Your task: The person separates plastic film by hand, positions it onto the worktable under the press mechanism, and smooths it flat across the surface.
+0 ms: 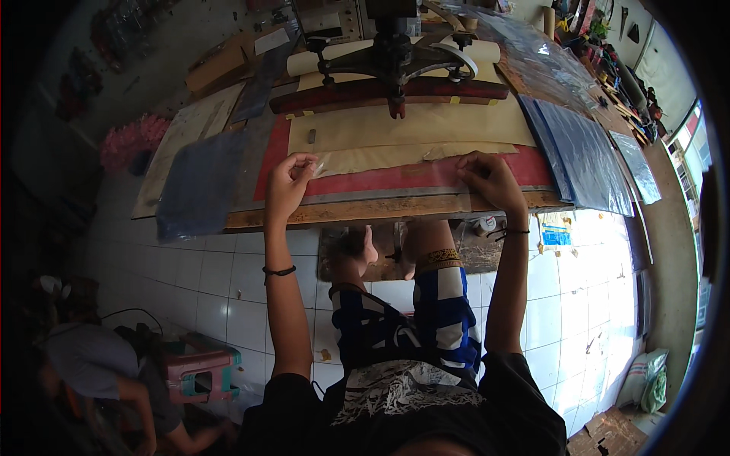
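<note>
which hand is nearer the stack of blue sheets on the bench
Right. The right hand rests on the clear film just left of the blue sheets; the left hand is far across the bench.

Btwn left hand (289,182) & right hand (490,178) the red pad (395,178) lies open – room to pass; press head (395,53) w/ its wooden bar (388,91) blocks the far side – blue sheet stack (585,152) crowds the right
</note>
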### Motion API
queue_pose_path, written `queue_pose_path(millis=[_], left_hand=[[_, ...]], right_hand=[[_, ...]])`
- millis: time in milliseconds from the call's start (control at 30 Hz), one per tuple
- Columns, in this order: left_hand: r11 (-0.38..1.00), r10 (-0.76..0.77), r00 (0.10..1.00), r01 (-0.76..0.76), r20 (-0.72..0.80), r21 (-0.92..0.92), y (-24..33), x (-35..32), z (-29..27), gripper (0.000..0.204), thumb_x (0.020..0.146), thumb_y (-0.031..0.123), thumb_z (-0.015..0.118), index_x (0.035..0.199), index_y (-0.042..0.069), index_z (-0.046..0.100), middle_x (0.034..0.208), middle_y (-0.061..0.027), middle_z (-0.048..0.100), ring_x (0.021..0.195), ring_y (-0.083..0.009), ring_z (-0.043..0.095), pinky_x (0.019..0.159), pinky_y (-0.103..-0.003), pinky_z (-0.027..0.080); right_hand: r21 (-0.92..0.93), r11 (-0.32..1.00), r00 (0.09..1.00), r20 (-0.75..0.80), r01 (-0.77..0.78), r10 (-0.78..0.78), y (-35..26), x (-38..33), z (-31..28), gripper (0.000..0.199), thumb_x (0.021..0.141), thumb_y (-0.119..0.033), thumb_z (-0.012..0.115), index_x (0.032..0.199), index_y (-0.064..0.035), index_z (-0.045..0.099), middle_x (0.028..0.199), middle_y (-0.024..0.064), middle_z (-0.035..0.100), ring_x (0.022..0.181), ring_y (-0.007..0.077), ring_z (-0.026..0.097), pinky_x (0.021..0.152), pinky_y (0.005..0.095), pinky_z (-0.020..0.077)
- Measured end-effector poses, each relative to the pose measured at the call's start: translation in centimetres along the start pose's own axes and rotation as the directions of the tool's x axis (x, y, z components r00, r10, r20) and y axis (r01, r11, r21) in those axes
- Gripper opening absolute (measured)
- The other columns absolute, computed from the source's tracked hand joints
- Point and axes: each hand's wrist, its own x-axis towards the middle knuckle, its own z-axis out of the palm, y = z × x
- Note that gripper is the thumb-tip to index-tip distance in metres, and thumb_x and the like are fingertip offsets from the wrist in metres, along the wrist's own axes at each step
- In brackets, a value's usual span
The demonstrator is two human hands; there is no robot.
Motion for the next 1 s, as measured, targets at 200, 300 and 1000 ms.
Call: queue_pose_path(millis=[200,300,1000], left_hand=[[0.997,-0.036,0.999,0.038,0.027,-0.064,0.5,-0.3,-0.2,0.016,0.093,0.008,0.065,0.107,0.000,0.067,0.083,-0.0019,0.068,0.068,-0.0038,0.056,0.060,-0.022,0.042],[0.998,-0.019,0.995,0.024,0.095,-0.059,0.8,-0.4,-0.6,0.017,0.092,0.009,0.066,0.107,0.001,0.068,0.082,-0.0015,0.068,0.065,-0.0038,0.053,0.059,-0.022,0.041],[0.993,-0.087,0.878,0.112,0.470,-0.025,2.9,-0.6,-1.4,0.026,0.072,0.010,0.088,0.095,0.004,0.076,0.076,0.0018,0.071,0.060,0.0010,0.050,0.053,-0.019,0.038]], right_hand=[[0.080,0.997,0.999,0.032,0.002,-0.004,0.0,-0.4,-0.4,0.020,0.086,0.000,0.062,0.106,0.0008,0.065,0.095,0.0044,0.070,0.082,0.0083,0.064,0.075,0.0251,0.0513],[0.114,0.993,0.998,0.054,0.011,-0.017,0.2,-0.3,-1.0,0.022,0.085,-0.002,0.059,0.105,0.0009,0.065,0.090,0.0053,0.069,0.076,0.0090,0.064,0.071,0.0254,0.0506],[-0.746,0.464,0.820,0.188,0.478,-0.541,3.2,9.0,-0.6,0.030,0.089,-0.028,0.070,0.113,-0.0092,0.070,0.122,0.0142,0.065,0.110,0.0288,0.063,0.092,0.0375,0.0512]])
